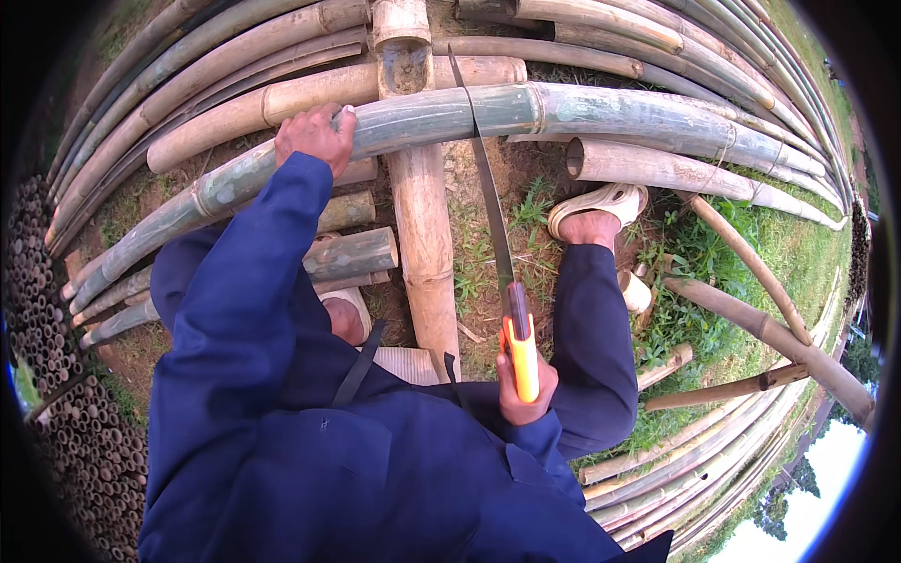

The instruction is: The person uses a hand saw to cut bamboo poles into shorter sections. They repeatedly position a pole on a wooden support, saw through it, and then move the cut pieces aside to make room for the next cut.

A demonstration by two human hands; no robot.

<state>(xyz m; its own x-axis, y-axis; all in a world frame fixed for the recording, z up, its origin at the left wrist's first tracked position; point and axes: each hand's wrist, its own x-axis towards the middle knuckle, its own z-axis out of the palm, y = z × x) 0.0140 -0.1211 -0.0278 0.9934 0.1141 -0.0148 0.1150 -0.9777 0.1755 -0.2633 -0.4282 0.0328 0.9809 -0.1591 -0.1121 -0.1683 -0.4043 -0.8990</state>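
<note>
My right hand (527, 389) grips the saw (493, 206), fingers closed, while my left hand (317, 139) clasps the bamboo pole (610, 111) across upper centre, which could roll and bind the saw if that hold slackens.

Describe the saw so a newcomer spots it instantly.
Start at the long greenish bamboo pole arching across the upper view. Crossing it is the saw, its narrow blade running down to the right hand. Its yellow-orange handle sets it apart from the dull tan bamboo nearby.
</note>
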